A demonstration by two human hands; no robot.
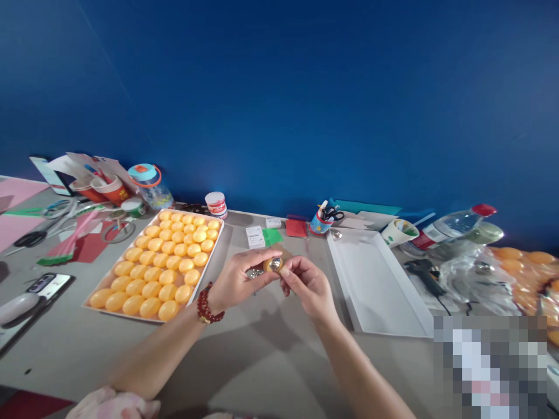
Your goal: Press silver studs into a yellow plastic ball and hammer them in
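Note:
My left hand (238,279), wearing a dark red bead bracelet, holds a small orange ping-pong ball (269,268) between thumb and fingers, above the middle of the table. A shiny silver piece (275,264), which looks like a small bell, shows on the side of the ball facing me. My right hand (308,285) is closed, its thumb and forefinger pinching the ball's right edge. Behind my left fingers, partly hidden, more small silver pieces (254,273) lie on the table.
Left stands a white tray (219,238) of orange balls; right lies a shallow white tray (379,279). Behind are small white boxes (255,237) and a pen cup (320,224) with scissors. A glue gun (425,276), a bottle (454,227) and bagged orange balls (519,273) sit far right.

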